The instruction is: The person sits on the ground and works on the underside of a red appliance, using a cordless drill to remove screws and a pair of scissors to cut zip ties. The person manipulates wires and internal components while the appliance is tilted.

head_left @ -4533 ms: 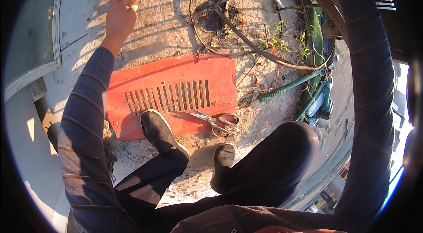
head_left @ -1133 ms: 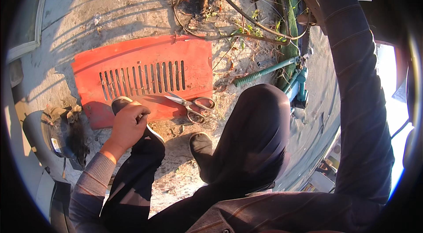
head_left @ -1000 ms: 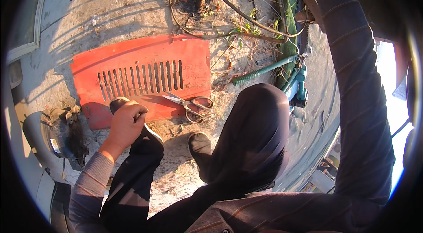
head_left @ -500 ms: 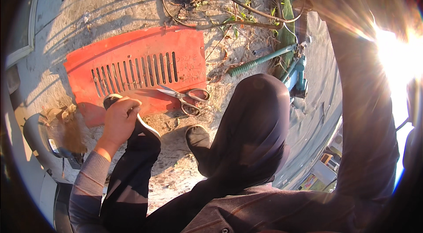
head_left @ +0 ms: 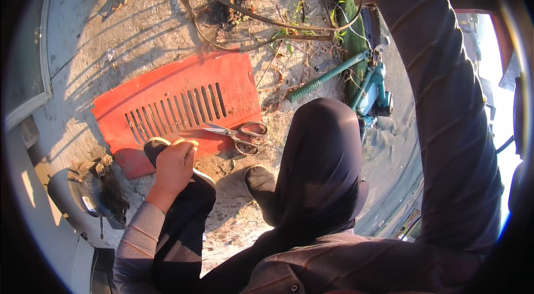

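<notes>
My left hand (head_left: 176,167) is closed, its fingers pressed together above my left shoe (head_left: 153,149). Whatever it may pinch is too small or hidden to make out. Just right of it lie scissors (head_left: 236,134) with dark handles, blades slightly apart and pointing left. They rest at the lower right of a red sheet-metal panel (head_left: 236,96) with a row of slots. Raised along the right side, my right arm (head_left: 439,99) reaches to the top of the view, where its hand is out of sight.
A teal metal device (head_left: 378,91) with a ribbed green handle (head_left: 308,88) stands right of the panel. Dark hose loops (head_left: 278,26) lie beyond it. At left are a dark rounded machine part (head_left: 97,191) and a pale-framed pane (head_left: 28,60). My right shoe (head_left: 260,178) is on the ground.
The view has turned, so the panel, scissors and left hand appear farther right and lower. My right arm now curves differently, more toward the top. The left hand remains closed.
</notes>
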A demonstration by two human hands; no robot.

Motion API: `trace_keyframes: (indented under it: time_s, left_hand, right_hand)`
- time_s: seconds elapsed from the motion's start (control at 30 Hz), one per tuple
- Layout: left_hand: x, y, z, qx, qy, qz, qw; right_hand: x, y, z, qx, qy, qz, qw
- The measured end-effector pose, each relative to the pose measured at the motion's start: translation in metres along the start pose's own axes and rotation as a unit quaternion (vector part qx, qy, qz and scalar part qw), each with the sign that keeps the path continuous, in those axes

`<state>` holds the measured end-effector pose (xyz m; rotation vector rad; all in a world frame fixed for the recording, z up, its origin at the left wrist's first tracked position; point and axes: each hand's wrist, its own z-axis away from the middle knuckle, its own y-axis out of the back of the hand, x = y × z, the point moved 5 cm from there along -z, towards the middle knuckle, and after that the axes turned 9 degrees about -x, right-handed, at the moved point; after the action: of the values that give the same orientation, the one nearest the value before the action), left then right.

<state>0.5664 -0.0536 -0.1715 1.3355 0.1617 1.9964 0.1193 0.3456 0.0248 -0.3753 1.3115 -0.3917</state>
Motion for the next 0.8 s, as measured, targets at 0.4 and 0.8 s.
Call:
trace_keyframes:
  time_s: [0.4, 0.8]
  left_hand:
    - [0.096, -0.084, -0.078, 0.0, -0.271, -0.092, 0.958]
    - [0.106, -0.161, -0.111, -0.087, -0.205, -0.287, 0.932]
  right_hand:
    - [0.018, -0.011, -0.015, -0.005, -0.004, -0.023, 1.0]
    - [0.029, -0.019, -0.029, -0.012, -0.012, -0.028, 0.999]
